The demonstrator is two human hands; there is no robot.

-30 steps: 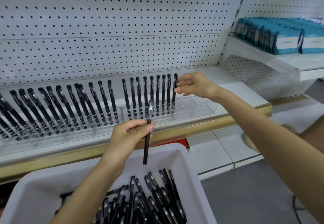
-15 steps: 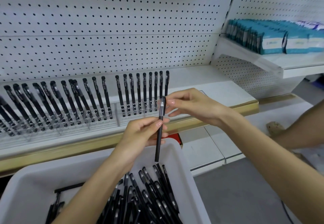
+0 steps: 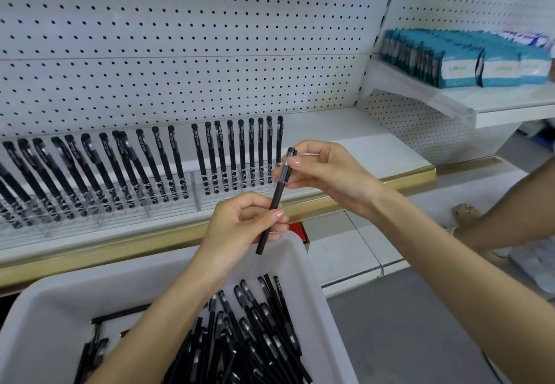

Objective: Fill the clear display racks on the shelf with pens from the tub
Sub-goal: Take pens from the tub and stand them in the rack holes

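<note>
**Current state.** 1 black pen (image 3: 277, 191) is held between 2 hands above the far end of the tub (image 3: 54, 329), in front of the shelf (image 3: 345, 143). It is tilted, with the cap end up and toward the racks.

**Left hand.** The left hand (image 3: 240, 224) has its fingers grasping the lower barrel in a thumb-and-fingertip pinch. This hand probably carries the weight and presents the pen.

**Right hand.** The right hand (image 3: 327, 173) has its fingers grasping the cap end in a light pinch. The likely reason is a transfer, as this hand is nearer the unfilled end of the row.

**Racks.** The clear display racks (image 3: 120, 212) hold a row of standing pens (image 3: 241, 155), caps up and leaning back, so the printed barrels face the customer. Whatever lies right of the last pen is hidden behind the right hand.

**Supply.** Many loose pens (image 3: 255, 323) remain in the tub, so the task appears only partly done.

**Next step (judgement).** Release the left pinch, then lower the pen beside the last one.
</note>
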